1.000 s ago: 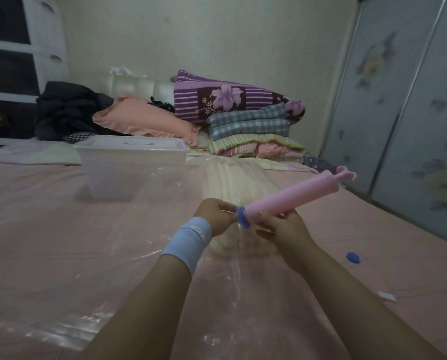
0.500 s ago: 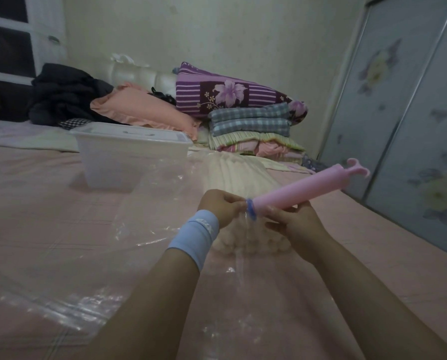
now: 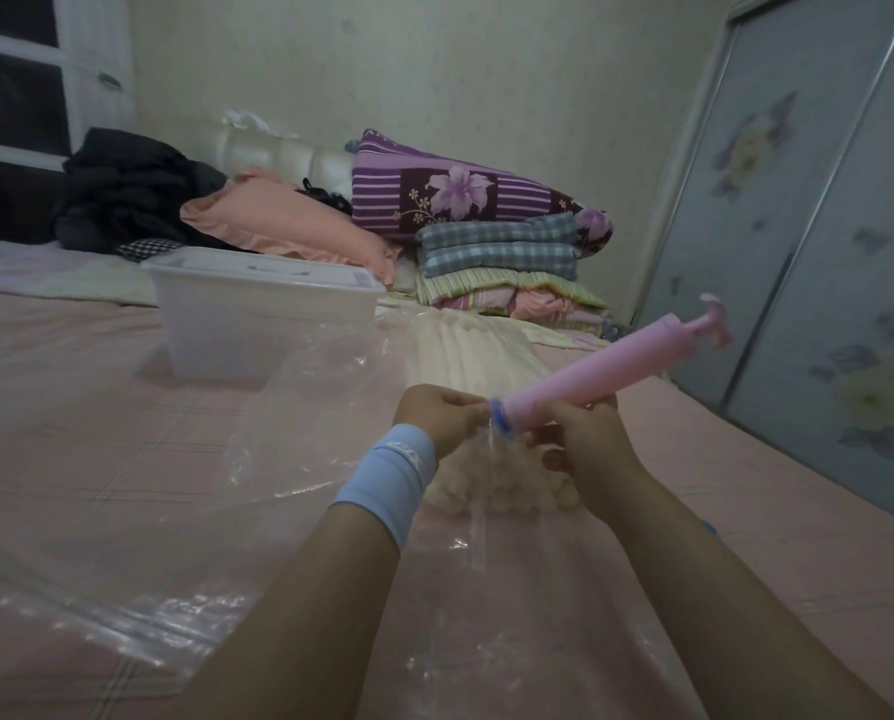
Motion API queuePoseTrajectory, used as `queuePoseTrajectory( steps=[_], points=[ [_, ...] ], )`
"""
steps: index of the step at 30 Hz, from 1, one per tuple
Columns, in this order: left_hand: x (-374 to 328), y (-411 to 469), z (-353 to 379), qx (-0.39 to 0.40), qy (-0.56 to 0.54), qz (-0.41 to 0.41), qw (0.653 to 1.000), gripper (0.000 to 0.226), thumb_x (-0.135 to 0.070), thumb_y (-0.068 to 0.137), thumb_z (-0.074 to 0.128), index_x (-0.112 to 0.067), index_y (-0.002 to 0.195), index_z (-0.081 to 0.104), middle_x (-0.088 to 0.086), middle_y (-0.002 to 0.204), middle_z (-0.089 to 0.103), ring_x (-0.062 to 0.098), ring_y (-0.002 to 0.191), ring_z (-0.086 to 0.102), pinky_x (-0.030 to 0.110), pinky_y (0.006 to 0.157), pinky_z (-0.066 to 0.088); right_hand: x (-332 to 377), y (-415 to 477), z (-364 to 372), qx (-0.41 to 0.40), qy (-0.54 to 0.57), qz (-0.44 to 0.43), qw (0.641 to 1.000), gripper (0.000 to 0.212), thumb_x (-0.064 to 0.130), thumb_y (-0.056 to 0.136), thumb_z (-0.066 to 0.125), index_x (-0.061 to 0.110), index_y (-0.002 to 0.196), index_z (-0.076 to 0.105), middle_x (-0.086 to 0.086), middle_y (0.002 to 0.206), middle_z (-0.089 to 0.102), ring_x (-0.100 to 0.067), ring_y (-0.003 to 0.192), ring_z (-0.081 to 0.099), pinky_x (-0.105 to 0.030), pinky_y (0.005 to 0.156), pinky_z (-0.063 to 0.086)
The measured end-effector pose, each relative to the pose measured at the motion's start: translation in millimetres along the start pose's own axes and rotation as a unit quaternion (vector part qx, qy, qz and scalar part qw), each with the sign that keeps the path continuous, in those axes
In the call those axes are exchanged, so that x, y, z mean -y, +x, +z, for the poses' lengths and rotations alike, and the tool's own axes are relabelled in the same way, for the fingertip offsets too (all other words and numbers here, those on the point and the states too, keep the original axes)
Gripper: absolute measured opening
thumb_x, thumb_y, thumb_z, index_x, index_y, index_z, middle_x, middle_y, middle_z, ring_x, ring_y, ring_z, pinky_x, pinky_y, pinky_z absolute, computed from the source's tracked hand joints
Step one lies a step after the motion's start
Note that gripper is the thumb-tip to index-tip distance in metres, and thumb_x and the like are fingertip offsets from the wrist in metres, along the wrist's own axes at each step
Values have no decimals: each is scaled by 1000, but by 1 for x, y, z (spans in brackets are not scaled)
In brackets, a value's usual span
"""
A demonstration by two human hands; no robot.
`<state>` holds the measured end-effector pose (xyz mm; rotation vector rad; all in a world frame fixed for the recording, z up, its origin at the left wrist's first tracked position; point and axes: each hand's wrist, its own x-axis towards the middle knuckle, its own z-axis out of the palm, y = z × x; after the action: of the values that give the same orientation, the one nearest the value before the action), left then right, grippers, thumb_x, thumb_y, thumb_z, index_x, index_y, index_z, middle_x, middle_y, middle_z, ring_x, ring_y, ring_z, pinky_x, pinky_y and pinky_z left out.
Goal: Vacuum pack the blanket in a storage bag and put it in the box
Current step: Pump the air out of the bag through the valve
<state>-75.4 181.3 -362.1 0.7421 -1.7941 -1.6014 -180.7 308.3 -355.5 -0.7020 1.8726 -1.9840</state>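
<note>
Head view, sole view of the entry

Item: storage bag [image 3: 289, 449], clear film, spread flat on the bed [image 3: 71, 407], with one patch lifted near the hands. Contents: blanket [image 3: 465, 356], cream, lying inside the bag between the hands and the box, its fluffy near end just below the hands.

Item: pump [image 3: 601, 371], pink, tilted up and to the right, blue nozzle [image 3: 499, 418] down at the film, plunger handle free in the air.

Item: left hand [image 3: 437, 415], wristband [image 3: 388, 475] on its wrist; grip closed, fingertips pinching the bag film against the nozzle.

Item: right hand [image 3: 580, 439]; grip curled round the lower barrel of the pump.

Item: box [image 3: 268, 324], translucent, on the bed beyond the bag, well apart from the hands; a lid appeared to rest on it.

Risks noted:
- Whether the nozzle sat square on a valve could not be told; a slanted seat would likely let air leak back
- Neither hand held the plunger; moving one hand to it could let the nozzle slip off the film
- The pinched film might crease over the opening and choke the flow
- The state of the bag's seal was not legible; left unsealed, no vacuum would hold
- The bag looked wider than the box; poor packing could prevent a fit
</note>
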Motion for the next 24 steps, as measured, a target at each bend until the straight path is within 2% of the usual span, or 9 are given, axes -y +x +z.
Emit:
queuePoseTrajectory(
  steps=[2,4,7,9,12,15,18,22,24],
  points=[
    [0,0,-1,1,-11,-7,1000,15,-11,83,75,-5,97,76,12,86,74,15,67,63,33,87,57,1,-1,2,-11,-28,-13,999,61,10,85,73,14,137,43,-11,106,65,-21,71,67,-30,51,47],
    [1,0,-2,7,-29,-16,999,17,-9,84,74,-2,99,75,18,93,73,17,70,62,34,89,56,3,0,6,-44,-60,-26,997,68,27,80,82,16,137,46,-5,103,67,-19,71,67,-28,51,48],
    [1,0,-2,11,-31,-19,999,15,-10,83,74,-5,98,75,15,93,74,16,72,64,32,88,57,5,1,13,-72,-93,-24,993,84,46,77,82,16,141,38,-7,110,64,-22,82,67,-28,56,49],
    [1,1,-3,4,-30,-22,999,14,-10,82,75,-6,95,76,15,90,74,16,71,64,32,86,57,7,1,17,-51,-46,-4,998,74,38,87,73,19,143,29,-10,112,63,-23,82,66,-27,56,49],
    [2,2,-4,0,-45,-29,999,16,-7,83,74,-2,99,75,16,88,72,16,68,62,29,81,57,9,0,17,-25,-10,7,1000,56,18,91,66,16,139,36,-12,99,66,-20,66,62,-31,53,49],
    [2,1,-4,5,-38,-27,999,16,-6,84,73,-3,99,75,15,88,72,15,67,62,26,78,56,7,2,17,-62,-34,-22,997,60,32,83,79,16,131,47,-7,103,69,-18,68,66,-29,53,49],
    [1,1,-2,5,-22,-17,1000,16,-7,84,73,-3,99,75,15,91,74,14,67,62,24,75,56,9,1,20,-84,-34,-15,996,73,44,77,82,16,132,43,-9,108,66,-20,74,66,-27,53,51],
    [-3,1,-4,-16,21,4,1000,14,-10,84,73,-6,97,76,15,88,74,10,60,59,30,80,56,8,-3,19,-17,23,-10,1000,54,10,89,66,13,135,38,-14,103,61,-17,60,57,-27,46,48],
    [-4,0,-5,-15,35,10,999,13,-11,85,72,-8,97,76,12,87,74,11,63,61,30,81,55,5,-4,16,-29,-13,-38,999,58,12,86,73,12,136,44,-11,105,65,-13,60,61,-26,49,49]
  ],
)
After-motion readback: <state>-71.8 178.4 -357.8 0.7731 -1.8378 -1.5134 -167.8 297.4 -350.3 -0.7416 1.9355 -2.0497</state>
